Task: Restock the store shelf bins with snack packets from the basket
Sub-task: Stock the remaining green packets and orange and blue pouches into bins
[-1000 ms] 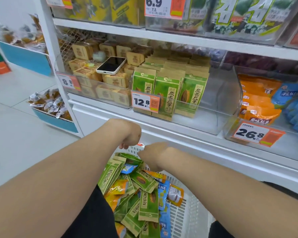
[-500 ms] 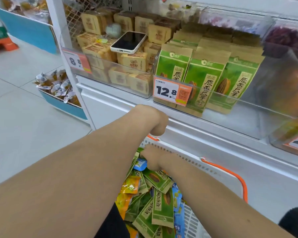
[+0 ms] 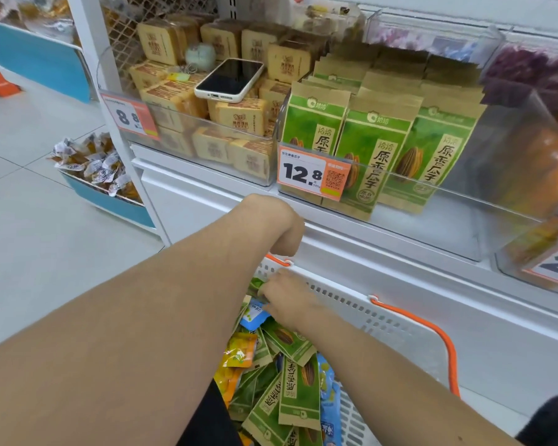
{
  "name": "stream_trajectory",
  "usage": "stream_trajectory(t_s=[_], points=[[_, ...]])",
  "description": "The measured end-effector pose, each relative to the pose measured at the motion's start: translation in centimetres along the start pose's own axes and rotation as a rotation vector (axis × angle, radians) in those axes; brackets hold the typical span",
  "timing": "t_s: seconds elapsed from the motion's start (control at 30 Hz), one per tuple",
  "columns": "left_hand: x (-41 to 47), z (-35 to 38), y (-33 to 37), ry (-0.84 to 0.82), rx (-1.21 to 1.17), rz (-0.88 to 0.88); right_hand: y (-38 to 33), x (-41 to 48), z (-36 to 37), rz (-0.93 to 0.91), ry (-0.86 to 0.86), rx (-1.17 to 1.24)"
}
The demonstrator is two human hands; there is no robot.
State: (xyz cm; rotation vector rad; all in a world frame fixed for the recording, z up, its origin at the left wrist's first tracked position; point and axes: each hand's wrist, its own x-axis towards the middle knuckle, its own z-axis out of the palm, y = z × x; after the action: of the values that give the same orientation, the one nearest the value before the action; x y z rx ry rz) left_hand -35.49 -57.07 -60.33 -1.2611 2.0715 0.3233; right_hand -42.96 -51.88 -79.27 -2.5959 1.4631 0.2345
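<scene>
A white plastic basket [image 3: 397, 323] with orange handles sits below the shelf, filled with green, yellow and blue snack packets [image 3: 298, 391]. My left hand [image 3: 281, 230] hovers over the basket's far rim with its fingers curled down; whether it holds anything is hidden. My right hand [image 3: 290, 300] reaches into the far corner of the basket and pinches a green packet [image 3: 256, 284] at its edge. Above, a clear shelf bin [image 3: 464, 201] holds upright green sunflower-seed packets [image 3: 364, 146] behind a 12.8 price tag.
A phone [image 3: 229, 79] lies on tan boxed snacks [image 3: 236, 120] in the left bin. An orange-packet bin [image 3: 548, 252] is at the right. Blue floor bins of wrapped sweets [image 3: 94, 165] stand to the left, on the tiled floor.
The view has tilted down and moved closer to the shelf. My right hand has pushed further into the basket's far corner; my left hand has stayed over the rim.
</scene>
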Motion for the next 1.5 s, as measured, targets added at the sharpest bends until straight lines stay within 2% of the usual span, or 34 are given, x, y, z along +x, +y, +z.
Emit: stream_trajectory(t_s=[0.1,0.3,0.4,0.47,0.57,0.7,0.9,1.03,1.13,1.23,1.27,1.33,1.4,1.43,1.5], points=[[-0.4,0.1,-0.4,-0.024,0.06,-0.037,0.8,-1.1,-1.8,0.081,0.125,0.195],[-1.9,0.0,-0.3,0.018,0.111,-0.063,1.4,-5.4,-5.8,0.193,0.175,0.678],[-3.2,-0.2,0.2,0.02,0.098,-0.091,1.8,-7.6,-7.5,0.224,0.232,0.709],[-4.7,-0.6,0.6,0.049,-0.033,-0.103,2.1,-9.2,-9.1,0.217,0.31,0.686],[-6.2,-1.1,1.1,0.199,-0.348,-0.099,2.6,-11.4,-11.6,0.213,0.48,0.584],[-7.6,-1.5,1.7,0.342,-0.775,-0.047,3.7,-13.5,-15.9,0.355,0.666,0.558],[-9.2,-3.3,4.4,0.919,-0.86,0.117,5.1,-16.4,-23.1,0.429,0.77,0.288],[-9.1,-4.5,6.0,1.162,-0.898,0.047,7.2,-18.0,-26.8,0.71,0.871,0.278],[-9.0,-5.6,7.2,1.295,-0.994,-0.075,9.0,-18.8,-27.5,0.882,1.009,0.611],[-9.1,-6.5,8.9,1.388,-1.077,-0.217,9.3,-18.8,-27.6,0.903,1.021,1.189],[-9.0,-6.7,9.6,1.413,-1.113,-0.214,9.2,-18.7,-27.7,0.862,0.98,1.423],[-8.8,-6.9,10.9,1.396,-1.257,-0.059,9.0,-18.3,-27.9,0.731,0.947,1.786],[-8.6,-7.0,11.9,1.289,-1.408,0.106,9.5,-17.7,-28.0,0.627,1.007,1.923],[-8.5,-6.9,12.2,1.252,-1.42,0.114,10.0,-17.5,-27.9,0.603,1.043,1.931],[-8.2,-6.9,12.4,1.256,-1.325,0.014,10.8,-17.3,-27.7,0.641,1.123,1.843]])
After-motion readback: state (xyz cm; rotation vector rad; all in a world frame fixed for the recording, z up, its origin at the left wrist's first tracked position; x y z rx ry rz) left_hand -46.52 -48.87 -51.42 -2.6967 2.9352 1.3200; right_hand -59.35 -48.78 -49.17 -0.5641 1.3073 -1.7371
